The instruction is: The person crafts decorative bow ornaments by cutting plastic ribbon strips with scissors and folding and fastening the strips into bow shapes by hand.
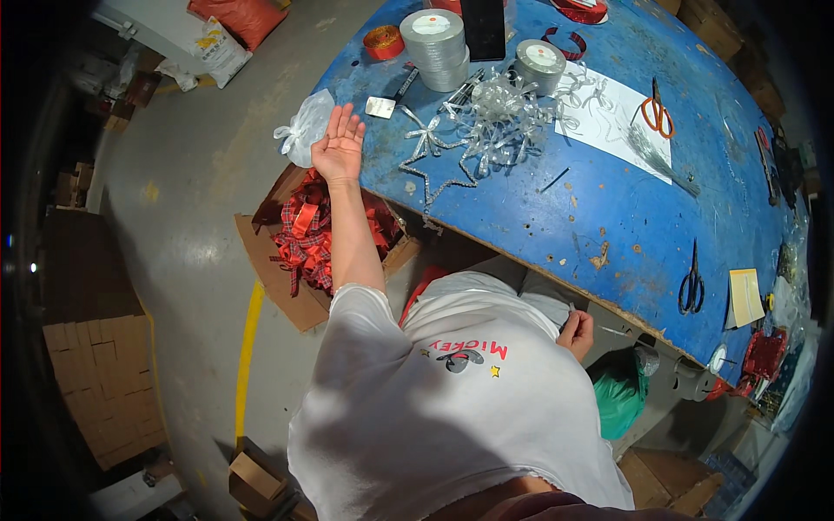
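Head view: left hand (339,143) flat, fingers spread, grip released, resting on blue bench (556,217) edge — silver ribbon bow (427,135) lies just right of fingertips, near. Right hand (577,334) low by lap, loosely curled, holding nothing visible — well apart from bow.

The left arm is stretching straight out toward eleven o'clock, its left hand (339,139) lying open, fingers spread. The right hand (577,333) is resting curled at four o'clock, close against the body.

Two pairs of scissors, orange-handled (658,113) and black (691,282), and three silver ribbon spools (434,39).
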